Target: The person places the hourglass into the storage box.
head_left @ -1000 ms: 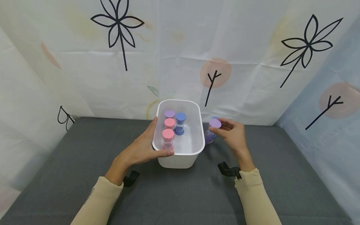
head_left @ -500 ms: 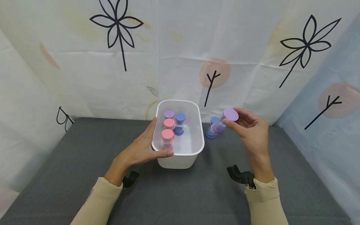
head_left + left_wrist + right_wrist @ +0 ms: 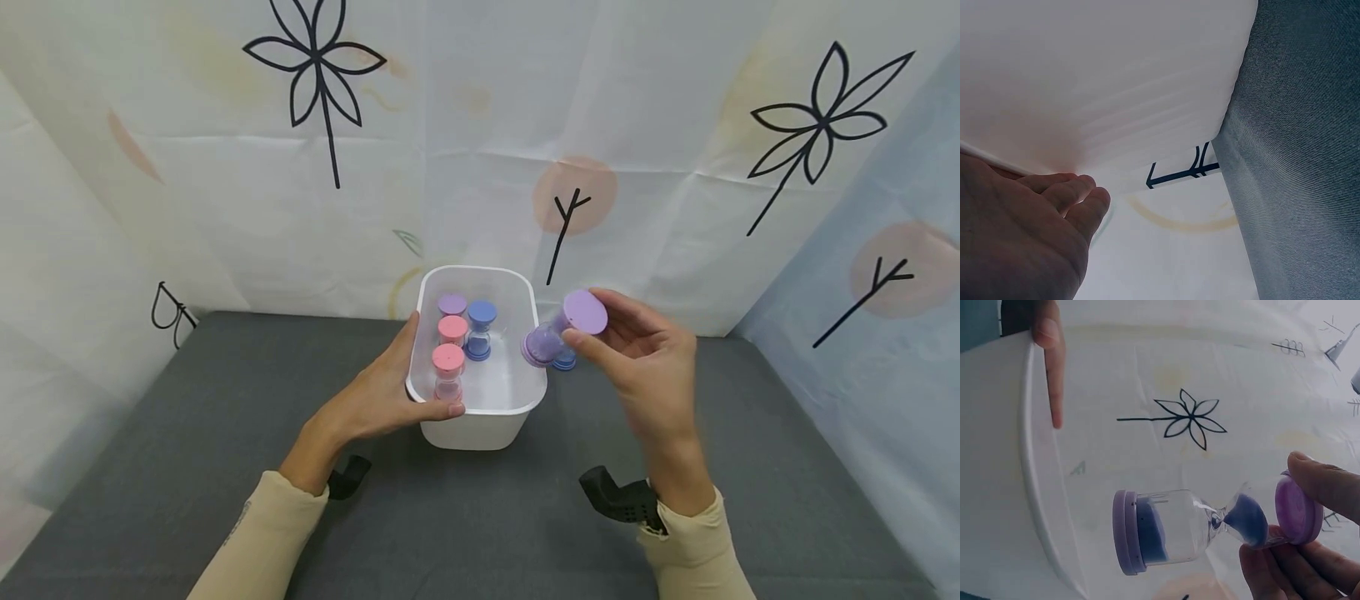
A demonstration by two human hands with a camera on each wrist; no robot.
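Note:
A purple sand timer [image 3: 545,341] leans over the right rim of a white plastic bin [image 3: 474,430], its lower end above the bin's inside edge. My right hand [image 3: 652,362] pinches its upper purple cap; in the right wrist view blue-violet sand shows in both bulbs of the sand timer [image 3: 1179,525]. My left hand [image 3: 375,392] holds the bin at its left front corner, thumb on the front rim, fingers [image 3: 1079,194] along the outer wall. Inside stand two pink sand timers [image 3: 448,360], a purple one [image 3: 452,304] and a blue one [image 3: 481,315].
Another blue sand timer [image 3: 564,362] stands on the table just right of the bin, mostly hidden behind the right hand and the purple timer. Grey cloth covers the table [image 3: 480,517]. A printed white curtain [image 3: 480,167] rises directly behind.
My right hand lifted the purple sand timer from beside the bin, swung it out to the right, then back left to the bin's rim. The left hand and bin stayed put.

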